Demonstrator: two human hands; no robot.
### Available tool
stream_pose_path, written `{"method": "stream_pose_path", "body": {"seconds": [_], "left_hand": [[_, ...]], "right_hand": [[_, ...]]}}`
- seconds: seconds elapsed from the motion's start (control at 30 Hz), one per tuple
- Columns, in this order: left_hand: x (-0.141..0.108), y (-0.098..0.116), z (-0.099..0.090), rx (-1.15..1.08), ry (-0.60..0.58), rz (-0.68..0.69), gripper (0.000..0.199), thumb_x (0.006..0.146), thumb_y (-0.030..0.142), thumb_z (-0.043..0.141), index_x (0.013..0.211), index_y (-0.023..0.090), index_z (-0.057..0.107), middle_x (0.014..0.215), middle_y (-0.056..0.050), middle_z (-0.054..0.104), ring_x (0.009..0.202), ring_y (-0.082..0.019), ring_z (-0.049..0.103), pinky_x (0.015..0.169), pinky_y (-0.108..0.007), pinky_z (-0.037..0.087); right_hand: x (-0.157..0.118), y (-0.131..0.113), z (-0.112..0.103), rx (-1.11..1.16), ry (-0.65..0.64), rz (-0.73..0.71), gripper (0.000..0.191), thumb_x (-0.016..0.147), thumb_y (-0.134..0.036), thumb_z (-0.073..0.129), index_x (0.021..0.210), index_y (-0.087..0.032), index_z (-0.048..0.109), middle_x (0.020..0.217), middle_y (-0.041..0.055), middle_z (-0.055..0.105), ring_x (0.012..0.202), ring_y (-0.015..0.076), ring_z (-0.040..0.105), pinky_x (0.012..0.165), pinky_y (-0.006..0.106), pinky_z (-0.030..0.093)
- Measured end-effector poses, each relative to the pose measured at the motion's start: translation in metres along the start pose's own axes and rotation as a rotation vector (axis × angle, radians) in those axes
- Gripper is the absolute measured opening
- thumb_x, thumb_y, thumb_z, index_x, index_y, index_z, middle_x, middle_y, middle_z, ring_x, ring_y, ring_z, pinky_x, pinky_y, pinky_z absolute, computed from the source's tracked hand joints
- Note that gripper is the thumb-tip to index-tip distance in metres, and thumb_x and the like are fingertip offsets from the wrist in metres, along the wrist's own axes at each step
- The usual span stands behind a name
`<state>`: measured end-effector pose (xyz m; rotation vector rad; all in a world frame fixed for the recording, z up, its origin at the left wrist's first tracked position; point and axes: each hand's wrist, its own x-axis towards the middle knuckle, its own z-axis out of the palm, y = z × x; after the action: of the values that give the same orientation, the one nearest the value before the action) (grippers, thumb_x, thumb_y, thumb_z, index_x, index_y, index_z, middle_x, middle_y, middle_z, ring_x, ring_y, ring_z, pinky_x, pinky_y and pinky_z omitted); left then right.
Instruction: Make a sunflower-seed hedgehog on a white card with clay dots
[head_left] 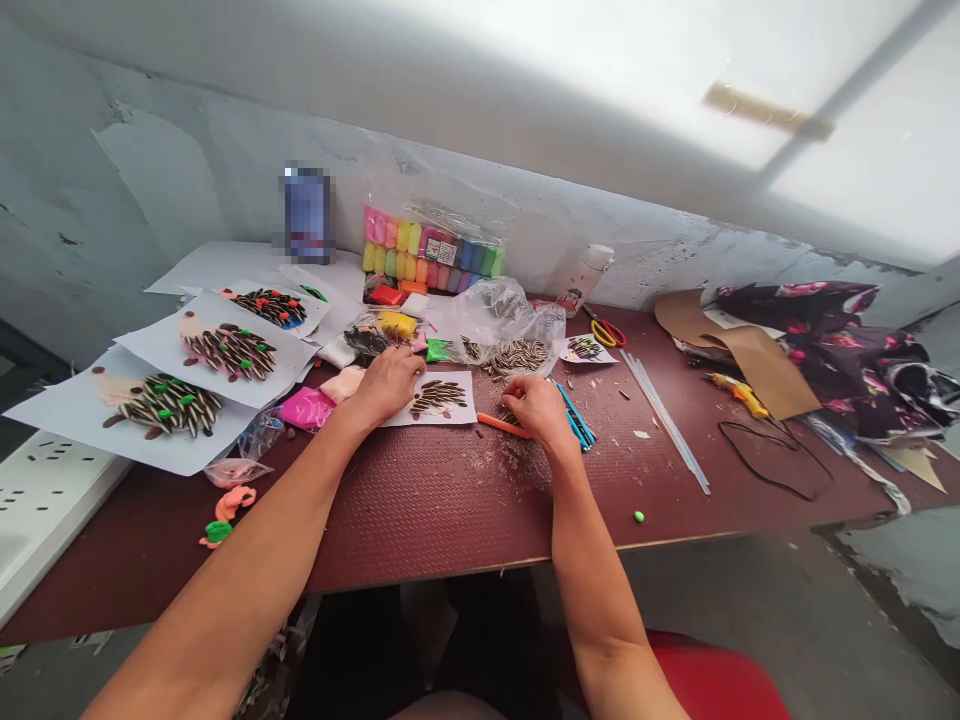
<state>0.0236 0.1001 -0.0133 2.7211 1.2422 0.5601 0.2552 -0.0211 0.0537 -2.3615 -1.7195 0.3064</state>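
Observation:
A small white card [455,410] lies on the table, with striped sunflower seeds [439,397] set in overlapping rows on it. My left hand [390,385] rests at the card's upper left, its fingers curled together; whatever they hold is hidden. To the right, my right hand [532,408] is pinched at the near edge of a loose pile of sunflower seeds [517,357]. Its fingertips hide anything between them. An orange stick [502,426] lies just below that hand, and blue pens [577,415] lie beside it.
Sheets with seed hedgehogs [229,352] overlap at left, near a white power strip [45,500]. Colourful clay packs [431,255] lean on the wall. Scissors [604,330], a bottle [585,278], clear glue sticks [664,420] and a yellow glue gun [742,395] are farther right.

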Motion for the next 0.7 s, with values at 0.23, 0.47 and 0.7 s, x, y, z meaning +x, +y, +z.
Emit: {"method": "stream_pose_path", "body": {"seconds": [0.23, 0.47, 0.7], "left_hand": [[-0.0003, -0.0013, -0.0002, -0.011, 0.005, 0.006, 0.027, 0.088, 0.014, 0.049, 0.096, 0.019, 0.075, 0.099, -0.011, 0.07, 0.095, -0.026, 0.061, 0.091, -0.039, 0.049], [-0.0003, -0.0016, 0.0002, -0.007, 0.003, 0.009, 0.026, 0.089, 0.015, 0.05, 0.096, 0.019, 0.074, 0.099, -0.01, 0.069, 0.096, -0.025, 0.06, 0.091, -0.038, 0.049], [-0.0006, -0.0013, -0.0002, -0.016, -0.003, 0.004, 0.026, 0.089, 0.015, 0.05, 0.097, 0.018, 0.074, 0.099, -0.011, 0.069, 0.096, -0.025, 0.06, 0.092, -0.038, 0.049]], "right_hand": [[-0.0006, 0.0083, -0.0049, 0.116, -0.114, -0.059, 0.031, 0.073, -0.002, 0.058, 0.083, -0.022, 0.08, 0.083, 0.0007, 0.075, 0.069, 0.0125, 0.062, 0.061, 0.021, 0.04], [-0.0026, 0.0055, -0.0076, 0.127, -0.183, -0.114, 0.013, 0.075, -0.016, 0.07, 0.082, -0.022, 0.08, 0.082, -0.0003, 0.074, 0.073, 0.0133, 0.063, 0.062, 0.022, 0.039], [0.0004, 0.0066, 0.0002, 0.061, -0.132, -0.141, 0.013, 0.086, -0.018, 0.064, 0.083, -0.02, 0.076, 0.083, 0.0028, 0.073, 0.076, 0.0152, 0.061, 0.064, 0.024, 0.035]]}}
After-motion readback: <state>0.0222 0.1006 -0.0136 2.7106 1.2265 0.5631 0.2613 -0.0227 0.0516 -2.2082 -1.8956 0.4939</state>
